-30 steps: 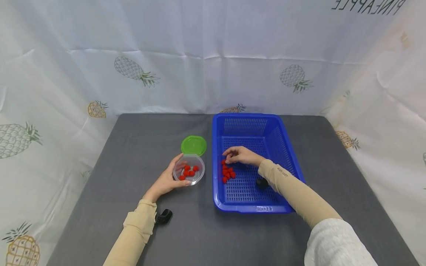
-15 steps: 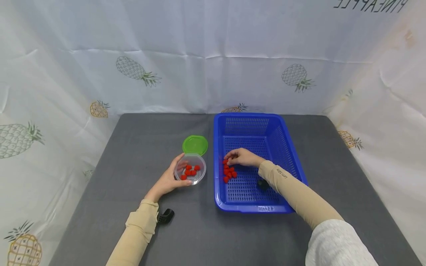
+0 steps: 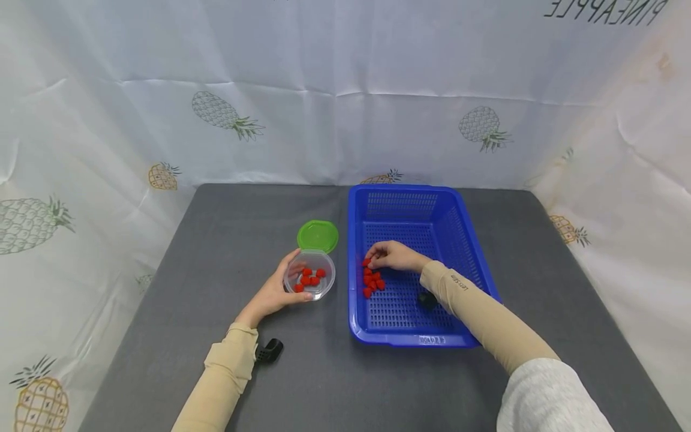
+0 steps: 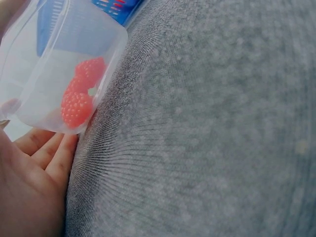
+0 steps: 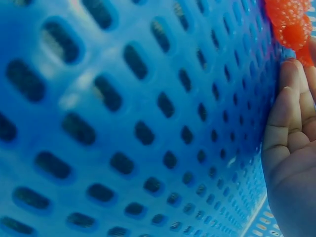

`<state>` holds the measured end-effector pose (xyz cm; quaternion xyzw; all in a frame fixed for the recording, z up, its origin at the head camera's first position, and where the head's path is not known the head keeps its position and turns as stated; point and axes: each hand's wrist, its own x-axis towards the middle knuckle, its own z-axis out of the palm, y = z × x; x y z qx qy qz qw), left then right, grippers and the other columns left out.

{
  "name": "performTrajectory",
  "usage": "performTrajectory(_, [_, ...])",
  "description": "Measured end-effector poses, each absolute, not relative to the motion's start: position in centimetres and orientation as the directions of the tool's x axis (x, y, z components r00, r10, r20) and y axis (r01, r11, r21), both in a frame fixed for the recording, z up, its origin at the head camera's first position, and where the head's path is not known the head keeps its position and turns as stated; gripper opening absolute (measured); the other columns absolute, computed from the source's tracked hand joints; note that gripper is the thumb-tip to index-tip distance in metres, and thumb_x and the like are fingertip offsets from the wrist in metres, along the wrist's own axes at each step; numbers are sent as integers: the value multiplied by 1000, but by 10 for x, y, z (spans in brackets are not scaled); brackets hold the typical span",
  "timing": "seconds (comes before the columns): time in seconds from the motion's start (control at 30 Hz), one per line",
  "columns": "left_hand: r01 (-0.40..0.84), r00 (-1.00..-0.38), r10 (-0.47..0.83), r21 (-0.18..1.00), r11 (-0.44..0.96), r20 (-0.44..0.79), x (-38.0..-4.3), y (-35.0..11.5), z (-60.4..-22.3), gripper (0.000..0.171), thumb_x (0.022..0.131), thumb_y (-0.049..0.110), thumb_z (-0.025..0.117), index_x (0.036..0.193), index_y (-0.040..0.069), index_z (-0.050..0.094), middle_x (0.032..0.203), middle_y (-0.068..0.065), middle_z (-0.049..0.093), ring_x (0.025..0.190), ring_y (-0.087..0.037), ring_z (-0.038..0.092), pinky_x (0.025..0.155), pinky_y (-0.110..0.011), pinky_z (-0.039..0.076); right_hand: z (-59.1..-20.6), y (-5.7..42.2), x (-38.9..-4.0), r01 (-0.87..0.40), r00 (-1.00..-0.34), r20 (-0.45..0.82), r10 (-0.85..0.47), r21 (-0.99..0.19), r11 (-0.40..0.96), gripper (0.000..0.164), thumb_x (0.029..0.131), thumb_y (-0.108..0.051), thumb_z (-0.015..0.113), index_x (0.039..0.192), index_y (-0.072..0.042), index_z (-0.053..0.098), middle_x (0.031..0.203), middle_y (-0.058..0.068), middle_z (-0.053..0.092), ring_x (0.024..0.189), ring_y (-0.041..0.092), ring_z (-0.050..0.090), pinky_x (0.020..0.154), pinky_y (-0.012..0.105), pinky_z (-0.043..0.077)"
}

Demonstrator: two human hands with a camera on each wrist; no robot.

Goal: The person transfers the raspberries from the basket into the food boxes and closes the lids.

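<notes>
My left hand [image 3: 272,295] grips a clear plastic tub [image 3: 326,288], the thumb on its near side and the fingers around the far side. Several red raspberries [image 3: 306,280] lie in the tub; the left wrist view shows their bumpy skin through the wall. Inside the blue basket [image 3: 353,306], my right hand [image 3: 398,257] pinches a raspberry [image 3: 367,263] at the left side. Just below those fingertips, several more raspberries [image 3: 372,284] form a loose cluster on the basket floor. The right wrist view shows red raspberries [image 5: 291,24] at the fingertips, partly cut off by the frame edge.
A green round lid [image 3: 317,236] lies on the grey table [image 3: 324,384] right behind the tub. The basket's raised walls surround my right hand. Black wrist devices [image 3: 269,351] show under both forearms. White pineapple-print cloth [image 3: 345,132] hangs behind the table.
Both hands stay nearly in place, the left on the tub, the right at the raspberries. The whole head view has shifted slightly to the right.
</notes>
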<state>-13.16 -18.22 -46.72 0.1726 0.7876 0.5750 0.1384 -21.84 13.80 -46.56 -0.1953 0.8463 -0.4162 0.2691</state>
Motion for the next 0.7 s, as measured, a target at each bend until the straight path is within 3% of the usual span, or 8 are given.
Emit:
performTrajectory(0.53, [102, -904, 426, 956, 276, -27, -131, -182, -467, 98, 75, 10, 76, 149, 13, 13, 144, -25, 37, 135, -40, 34, 112, -50, 26, -447, 141, -217, -30, -777, -348, -525, -812, 583, 21, 88, -18, 63, 105, -6, 62, 90, 3, 63, 80, 16, 58, 70, 26, 46])
performTrajectory(0.7, [100, -904, 426, 955, 279, -30, -131, -182, -466, 97, 75, 10, 76, 149, 14, 13, 144, -25, 37, 135, -40, 34, 112, -50, 26, -445, 143, -217, -27, -783, -336, -524, -823, 568, 22, 87, -18, 64, 106, -7, 63, 93, 3, 65, 87, 18, 62, 76, 28, 49])
